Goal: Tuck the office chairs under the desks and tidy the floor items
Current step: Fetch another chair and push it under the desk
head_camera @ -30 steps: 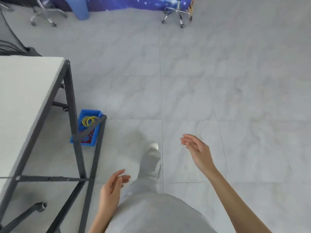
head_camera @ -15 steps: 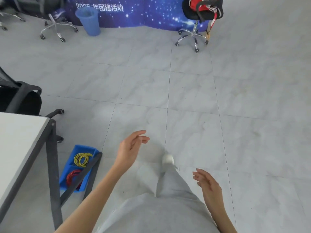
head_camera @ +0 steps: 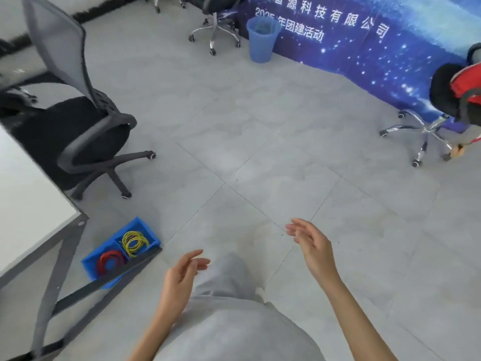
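Note:
A grey mesh-backed office chair (head_camera: 78, 126) stands at the left, its seat beside the white desk (head_camera: 28, 204) and its wheeled base out on the floor. A blue bin (head_camera: 149, 234) holding yellow and red cable coils lies on the floor under the desk's dark frame. Another chair (head_camera: 442, 100) with a red item on it stands at the far right, and a third chair (head_camera: 214, 24) sits at the back. My left hand (head_camera: 182, 277) and my right hand (head_camera: 312, 243) hang in front of me with relaxed fingers, holding nothing.
A blue waste bin (head_camera: 261, 40) stands at the back against a blue starry banner (head_camera: 364, 48). The desk's diagonal metal braces (head_camera: 59, 277) reach the floor at lower left. Grey tiled floor (head_camera: 260, 152) spreads across the middle.
The view has lifted and turned left, bringing the grey chair and banner into sight. My left hand dropped lower and my right hand rose forward as I walk.

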Tool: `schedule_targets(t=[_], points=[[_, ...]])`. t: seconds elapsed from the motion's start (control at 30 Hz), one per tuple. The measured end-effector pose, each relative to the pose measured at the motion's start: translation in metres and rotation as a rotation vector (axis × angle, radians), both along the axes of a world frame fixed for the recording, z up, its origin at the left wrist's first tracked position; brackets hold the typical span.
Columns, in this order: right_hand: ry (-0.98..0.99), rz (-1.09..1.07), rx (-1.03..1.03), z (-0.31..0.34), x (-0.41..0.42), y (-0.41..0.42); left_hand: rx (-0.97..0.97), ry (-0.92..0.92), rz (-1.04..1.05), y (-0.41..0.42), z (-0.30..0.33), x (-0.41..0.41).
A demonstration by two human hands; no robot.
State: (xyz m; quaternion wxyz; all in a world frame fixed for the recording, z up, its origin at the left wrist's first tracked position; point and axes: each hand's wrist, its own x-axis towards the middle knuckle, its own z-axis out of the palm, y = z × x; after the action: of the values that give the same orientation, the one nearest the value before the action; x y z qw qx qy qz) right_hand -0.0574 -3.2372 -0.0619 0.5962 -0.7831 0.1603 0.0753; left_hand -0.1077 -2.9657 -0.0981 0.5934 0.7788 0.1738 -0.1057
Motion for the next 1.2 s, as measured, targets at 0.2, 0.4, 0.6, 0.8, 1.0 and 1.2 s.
schedule_targets(t=[0.2, 0.4, 0.6, 0.8, 1.0, 1.2], points=[[-0.007, 0.116, -0.009, -0.024, 0.164, -0.013, -0.001, -0.021, 0.174, -0.027, -0.018, 0.133], [0.081, 0.111, -0.049, -0.039, 0.286, -0.024, 0.017, -0.072, 0.126, -0.036, -0.005, 0.326], [0.125, 0.14, -0.093, -0.036, 0.41, -0.037, 0.013, -0.116, 0.044, -0.043, 0.032, 0.507], [0.12, 0.199, -0.054, -0.044, 0.58, -0.035, -0.022, -0.158, 0.134, -0.05, 0.028, 0.649], [0.076, 0.564, 0.056, -0.011, 0.788, 0.026, -0.051, -0.117, 0.545, -0.043, 0.023, 0.725], [0.015, 0.873, 0.132, 0.02, 0.943, 0.13, -0.018, -0.06, 0.895, -0.024, 0.017, 0.769]])
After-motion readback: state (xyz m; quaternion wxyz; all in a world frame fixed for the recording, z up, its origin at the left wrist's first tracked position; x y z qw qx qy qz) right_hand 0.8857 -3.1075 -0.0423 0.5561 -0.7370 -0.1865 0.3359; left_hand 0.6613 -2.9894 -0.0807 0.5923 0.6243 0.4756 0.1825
